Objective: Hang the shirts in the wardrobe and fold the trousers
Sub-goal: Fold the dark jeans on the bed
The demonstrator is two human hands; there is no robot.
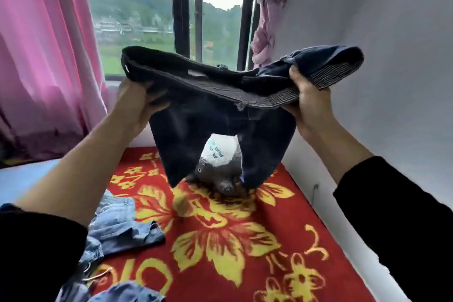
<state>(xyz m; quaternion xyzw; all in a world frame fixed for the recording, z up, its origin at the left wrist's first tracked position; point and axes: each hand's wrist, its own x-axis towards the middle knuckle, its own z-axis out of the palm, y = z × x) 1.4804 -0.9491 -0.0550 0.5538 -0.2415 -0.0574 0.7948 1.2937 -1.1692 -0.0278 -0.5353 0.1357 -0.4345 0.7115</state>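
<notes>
Dark navy denim trousers (pixel 220 115) with a striped lining at the waistband hang in the air above the bed, a grey-and-white cartoon patch sewn on the seat. The left hand (pixel 137 103) is closed on one end of the waistband, the right hand (pixel 306 100) is closed on the other, and the cloth sags between them. Below lies a red fleecy blanket with yellow flowers (pixel 245 240). Light blue crumpled denim garments (pixel 117 228) rest near the left forearm. Pink curtains (pixel 44 56) flank the window.

The bed (pixel 29 174) carries a red floral blanket (pixel 220 240). Light-blue denim clothes (pixel 117 228) lie crumpled on the blanket's left edge.
</notes>
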